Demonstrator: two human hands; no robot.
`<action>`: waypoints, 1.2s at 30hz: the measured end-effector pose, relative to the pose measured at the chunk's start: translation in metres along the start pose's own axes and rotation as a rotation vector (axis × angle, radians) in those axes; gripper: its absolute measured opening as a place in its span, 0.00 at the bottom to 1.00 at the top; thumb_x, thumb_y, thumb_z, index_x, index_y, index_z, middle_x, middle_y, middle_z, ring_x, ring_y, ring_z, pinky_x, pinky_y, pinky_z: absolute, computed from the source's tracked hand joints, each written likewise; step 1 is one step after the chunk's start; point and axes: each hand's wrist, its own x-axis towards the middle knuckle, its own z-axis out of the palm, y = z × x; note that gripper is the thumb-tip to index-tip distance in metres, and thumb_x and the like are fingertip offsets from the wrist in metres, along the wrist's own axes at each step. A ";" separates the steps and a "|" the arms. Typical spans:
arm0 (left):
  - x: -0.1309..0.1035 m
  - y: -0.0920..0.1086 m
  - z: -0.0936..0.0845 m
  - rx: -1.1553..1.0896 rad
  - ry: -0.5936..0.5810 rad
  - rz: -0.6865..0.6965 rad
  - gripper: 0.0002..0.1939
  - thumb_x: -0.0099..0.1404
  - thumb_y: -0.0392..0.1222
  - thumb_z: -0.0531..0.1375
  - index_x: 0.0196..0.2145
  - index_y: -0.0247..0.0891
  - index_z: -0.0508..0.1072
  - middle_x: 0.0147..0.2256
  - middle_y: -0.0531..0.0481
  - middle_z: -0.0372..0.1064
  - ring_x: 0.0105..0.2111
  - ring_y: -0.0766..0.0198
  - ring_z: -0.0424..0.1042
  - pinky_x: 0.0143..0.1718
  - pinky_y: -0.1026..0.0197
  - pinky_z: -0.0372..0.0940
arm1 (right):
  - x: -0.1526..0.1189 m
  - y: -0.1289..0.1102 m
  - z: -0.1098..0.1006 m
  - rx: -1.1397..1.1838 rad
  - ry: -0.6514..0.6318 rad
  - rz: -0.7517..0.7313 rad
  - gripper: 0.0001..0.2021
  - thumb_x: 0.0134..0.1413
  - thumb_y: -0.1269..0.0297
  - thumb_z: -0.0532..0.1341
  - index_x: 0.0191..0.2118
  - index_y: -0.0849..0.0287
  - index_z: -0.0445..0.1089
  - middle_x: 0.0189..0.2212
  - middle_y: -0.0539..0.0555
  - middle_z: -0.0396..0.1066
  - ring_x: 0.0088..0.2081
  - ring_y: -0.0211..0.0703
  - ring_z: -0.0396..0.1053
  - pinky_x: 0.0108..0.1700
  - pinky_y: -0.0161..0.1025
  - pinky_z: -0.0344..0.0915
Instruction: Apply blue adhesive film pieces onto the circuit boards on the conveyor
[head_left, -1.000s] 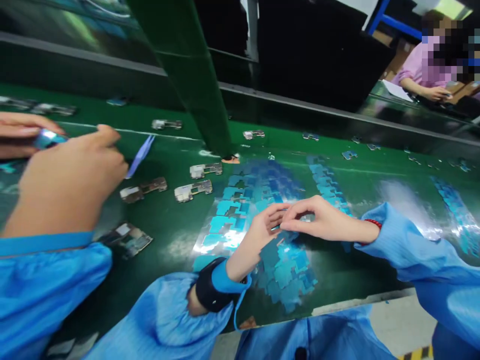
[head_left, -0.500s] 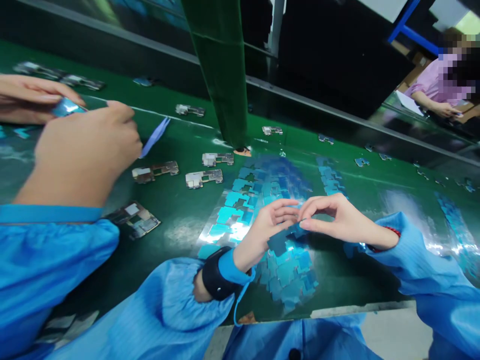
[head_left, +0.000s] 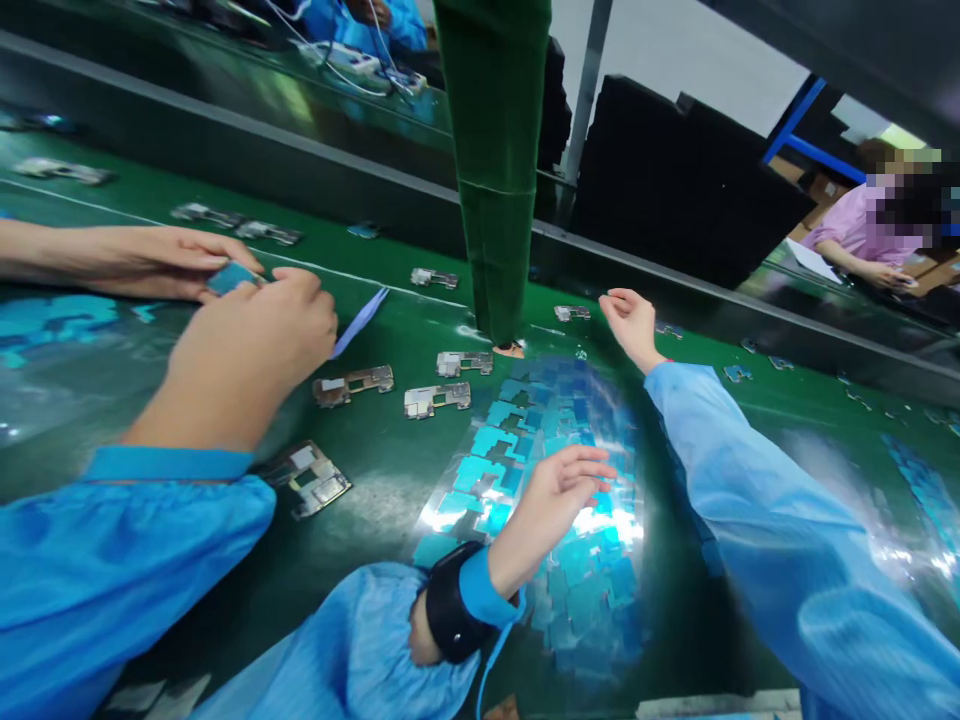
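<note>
Centrally: left hand [head_left: 551, 505], fingers parted, half-curled, above clear sheet of blue pieces [head_left: 585, 595] on green bench [head_left: 382, 560]; right hand [head_left: 630, 325], fingers bent, grip unclear, near small circuit board [head_left: 572, 313]

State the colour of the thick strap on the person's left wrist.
The thick strap is black; it shows best in the head view.

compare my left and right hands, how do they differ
Left hand is over the blue pieces; right hand is farther out, near a small circuit board.
Left hand's fingers are loosely parted; right hand's are curled closer together.
Left hand has a black band behind it; right hand shows none.
Both are bare, with blue sleeves.
</note>
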 end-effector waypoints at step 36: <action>-0.020 0.000 0.008 0.072 -0.048 -0.012 0.24 0.56 0.55 0.67 0.47 0.41 0.72 0.32 0.50 0.79 0.42 0.57 0.77 0.37 0.64 0.73 | -0.254 -0.098 -0.121 0.003 0.151 0.032 0.07 0.59 0.65 0.62 0.42 0.50 0.75 0.34 0.52 0.76 0.33 0.44 0.76 0.37 0.44 0.76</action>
